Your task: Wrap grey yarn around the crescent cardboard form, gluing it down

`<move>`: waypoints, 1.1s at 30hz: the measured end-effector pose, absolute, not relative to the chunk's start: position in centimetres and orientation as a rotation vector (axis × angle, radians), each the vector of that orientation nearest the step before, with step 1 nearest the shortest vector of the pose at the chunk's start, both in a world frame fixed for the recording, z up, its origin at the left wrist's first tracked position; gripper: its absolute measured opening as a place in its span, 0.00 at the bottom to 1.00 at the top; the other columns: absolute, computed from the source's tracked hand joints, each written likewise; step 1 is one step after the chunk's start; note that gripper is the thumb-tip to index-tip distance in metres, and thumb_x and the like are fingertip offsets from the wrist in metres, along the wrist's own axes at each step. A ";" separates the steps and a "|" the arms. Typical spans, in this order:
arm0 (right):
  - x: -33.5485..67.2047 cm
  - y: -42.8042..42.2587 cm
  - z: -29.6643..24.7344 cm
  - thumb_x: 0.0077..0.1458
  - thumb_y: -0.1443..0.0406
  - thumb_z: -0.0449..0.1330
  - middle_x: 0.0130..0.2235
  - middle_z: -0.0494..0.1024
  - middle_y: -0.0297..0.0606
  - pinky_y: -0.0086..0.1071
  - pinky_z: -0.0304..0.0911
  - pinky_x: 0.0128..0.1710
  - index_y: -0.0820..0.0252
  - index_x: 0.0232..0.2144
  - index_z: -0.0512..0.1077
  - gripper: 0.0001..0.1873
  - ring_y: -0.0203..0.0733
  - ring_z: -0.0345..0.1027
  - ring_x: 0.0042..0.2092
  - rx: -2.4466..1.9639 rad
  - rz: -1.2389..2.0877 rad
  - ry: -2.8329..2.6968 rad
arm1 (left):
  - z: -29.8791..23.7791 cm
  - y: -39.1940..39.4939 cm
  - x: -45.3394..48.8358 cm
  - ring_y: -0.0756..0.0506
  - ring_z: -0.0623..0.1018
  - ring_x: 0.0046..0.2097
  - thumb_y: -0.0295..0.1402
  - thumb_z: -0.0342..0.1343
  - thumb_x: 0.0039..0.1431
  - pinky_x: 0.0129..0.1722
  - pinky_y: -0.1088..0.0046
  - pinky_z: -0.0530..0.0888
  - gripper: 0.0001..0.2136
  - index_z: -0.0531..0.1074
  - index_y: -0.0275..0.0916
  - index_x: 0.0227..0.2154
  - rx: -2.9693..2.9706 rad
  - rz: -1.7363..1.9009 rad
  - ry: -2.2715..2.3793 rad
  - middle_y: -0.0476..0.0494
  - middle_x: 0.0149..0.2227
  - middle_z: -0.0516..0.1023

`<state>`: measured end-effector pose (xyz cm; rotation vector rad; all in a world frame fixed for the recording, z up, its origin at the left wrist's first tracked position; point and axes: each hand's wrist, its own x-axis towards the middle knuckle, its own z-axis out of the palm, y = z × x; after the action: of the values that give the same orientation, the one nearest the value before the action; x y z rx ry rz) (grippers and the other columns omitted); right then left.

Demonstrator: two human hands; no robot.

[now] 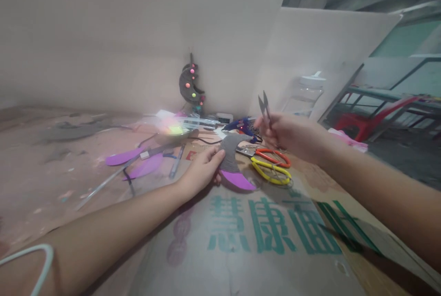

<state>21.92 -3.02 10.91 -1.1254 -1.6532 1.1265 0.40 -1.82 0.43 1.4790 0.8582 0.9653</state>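
My left hand point(204, 169) grips the left edge of a crescent-shaped piece point(231, 152), its upper part wrapped in grey cord or yarn and its lower tip bare purple. Held up at the right, my right hand point(280, 133) is closed on small thread snips point(265, 106), blades pointing upward. Between the hands, scissors point(272, 167) with one orange and one yellow handle lie on the cardboard. Just behind the crescent is a blue glue gun point(241, 126) with a small red light. Two purple cut pieces point(146, 166) rest to the left.
Against the wall leans a dark crescent ornament point(189, 84) with coloured beads. A clear bottle point(306, 91) with a white lid stands at the back right. Printed cardboard point(234, 264) covers the table front. A red chair point(365, 119) is beyond the right edge.
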 end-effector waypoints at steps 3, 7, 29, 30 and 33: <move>22.5 -6.3 8.1 0.54 0.59 0.57 0.23 0.64 0.31 0.30 0.55 0.22 0.58 0.33 0.70 0.09 0.35 0.57 0.23 -1.305 0.891 -1.819 | 0.4 -1.6 0.4 0.53 0.69 0.16 0.49 0.52 0.58 0.17 0.82 0.66 0.16 0.64 0.39 0.33 1.491 0.957 0.837 0.56 0.16 0.68; 22.7 -8.2 5.1 0.61 0.55 0.50 0.27 0.72 0.36 0.34 0.64 0.33 0.57 0.39 0.73 0.17 0.42 0.68 0.31 -1.371 0.537 -2.039 | 0.5 -1.4 0.4 0.53 0.70 0.17 0.46 0.55 0.57 0.18 0.81 0.67 0.16 0.64 0.38 0.36 1.481 0.943 0.830 0.55 0.17 0.70; 23.1 -7.6 1.3 0.65 0.66 0.45 0.47 0.73 0.49 0.42 0.67 0.44 0.59 0.59 0.64 0.22 0.49 0.68 0.51 -1.247 -0.307 -2.419 | 0.9 -1.4 0.3 0.53 0.74 0.19 0.35 0.54 0.60 0.18 0.83 0.66 0.10 0.65 0.37 0.42 1.515 0.856 0.826 0.53 0.19 0.74; 23.0 -7.6 1.3 0.65 0.67 0.46 0.43 0.74 0.47 0.39 0.67 0.41 0.59 0.59 0.65 0.22 0.47 0.69 0.47 -1.234 -0.342 -2.434 | 0.9 -1.5 0.3 0.53 0.74 0.19 0.35 0.54 0.60 0.18 0.83 0.66 0.10 0.65 0.37 0.41 1.514 0.853 0.823 0.53 0.19 0.73; 22.9 -7.4 1.4 0.64 0.69 0.46 0.36 0.73 0.42 0.33 0.65 0.34 0.59 0.57 0.67 0.21 0.42 0.68 0.37 -1.169 -0.424 -2.486 | 0.9 -1.5 0.3 0.53 0.74 0.19 0.35 0.54 0.60 0.18 0.83 0.66 0.09 0.65 0.37 0.41 1.515 0.849 0.806 0.54 0.19 0.73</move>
<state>22.94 -7.42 1.37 -1.1686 -2.4864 -0.4240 0.25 -1.54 0.94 1.5147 0.8056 0.8492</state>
